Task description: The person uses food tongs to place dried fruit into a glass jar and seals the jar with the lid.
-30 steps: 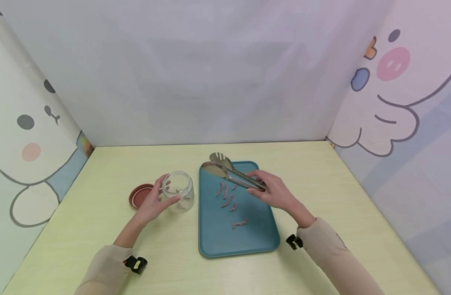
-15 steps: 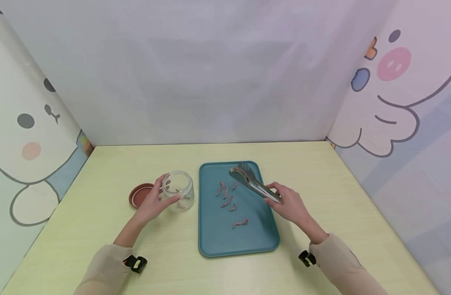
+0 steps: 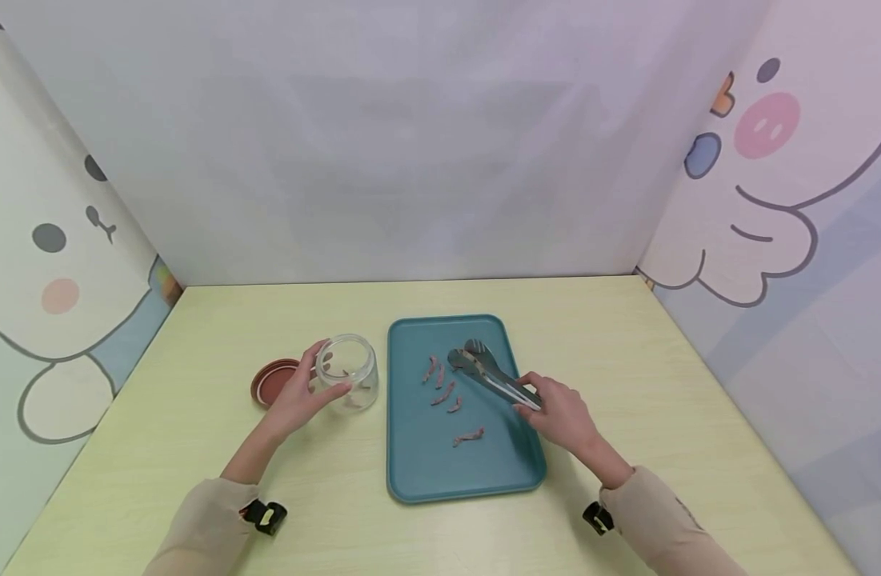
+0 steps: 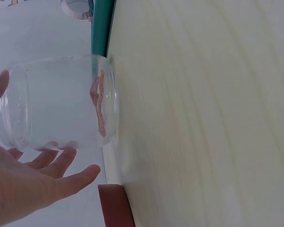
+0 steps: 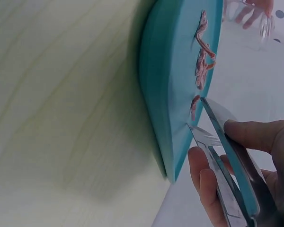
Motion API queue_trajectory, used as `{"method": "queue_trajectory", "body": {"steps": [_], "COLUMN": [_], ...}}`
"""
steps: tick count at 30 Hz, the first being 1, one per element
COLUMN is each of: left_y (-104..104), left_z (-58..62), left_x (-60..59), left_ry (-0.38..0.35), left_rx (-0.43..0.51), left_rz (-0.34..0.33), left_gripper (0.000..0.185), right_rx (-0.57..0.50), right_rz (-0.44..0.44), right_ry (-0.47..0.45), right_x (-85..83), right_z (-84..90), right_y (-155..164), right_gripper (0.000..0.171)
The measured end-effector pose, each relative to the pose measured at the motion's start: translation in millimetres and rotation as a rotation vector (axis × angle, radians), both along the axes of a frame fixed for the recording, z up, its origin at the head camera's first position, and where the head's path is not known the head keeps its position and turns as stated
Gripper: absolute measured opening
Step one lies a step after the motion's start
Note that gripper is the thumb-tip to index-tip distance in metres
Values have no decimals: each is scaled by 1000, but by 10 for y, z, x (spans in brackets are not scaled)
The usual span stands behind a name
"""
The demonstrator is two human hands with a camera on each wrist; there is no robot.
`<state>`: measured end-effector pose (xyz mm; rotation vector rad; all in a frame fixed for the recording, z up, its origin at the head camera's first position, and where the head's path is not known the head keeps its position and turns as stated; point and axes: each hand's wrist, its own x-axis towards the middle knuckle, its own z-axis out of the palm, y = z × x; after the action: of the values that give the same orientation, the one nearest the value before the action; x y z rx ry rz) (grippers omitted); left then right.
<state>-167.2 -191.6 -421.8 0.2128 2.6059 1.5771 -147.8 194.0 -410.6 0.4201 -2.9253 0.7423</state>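
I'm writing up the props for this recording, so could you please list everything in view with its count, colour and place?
table: one, pale yellow, across the lower picture
tray: one, teal, on the table
jar: one, clear, left of the tray
strips: at least five, pinkish, on the tray; more inside the jar, number unclear
lid: one, red-brown, left of the jar
tongs: one pair, silver, over the tray
backdrop: one, whitish, behind the table
side panels: two, whitish with cartoon prints, flanking the table
sleeves: two, beige, lower left and right
wrist devices: two, black, at the sleeves
left hand: one, bare, holding the jar
right hand: one, bare, gripping the tongs
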Motion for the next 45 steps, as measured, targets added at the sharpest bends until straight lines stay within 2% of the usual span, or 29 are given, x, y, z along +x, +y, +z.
{"method": "queue_trajectory", "body": {"steps": [9,15,21,33,45], "left_y": [1,-3,-1,-3,-4], "left_z": [1,2,7,-6,2], "left_x": [2,-1,-2,-6,-8], "left_ry": [-1,-4,-1,-4,-8], "left_rx": [1,3,-2,5,1], "left_rz": [-1,-1,0,-8,-6], "left_gripper": [84,83,84,84,84], "right_rx": [35,-30,-74,-44,-82], "right_rz": [12,34,65,92,122], "right_ry": [11,-30,-54,-45,-48], "right_x": [35,48,17,-106,-138], "right_z": [-8,-22,-48,-75,-97], "right_y": [26,118,194,199,191], "right_gripper": [31,27,27,28,24]}}
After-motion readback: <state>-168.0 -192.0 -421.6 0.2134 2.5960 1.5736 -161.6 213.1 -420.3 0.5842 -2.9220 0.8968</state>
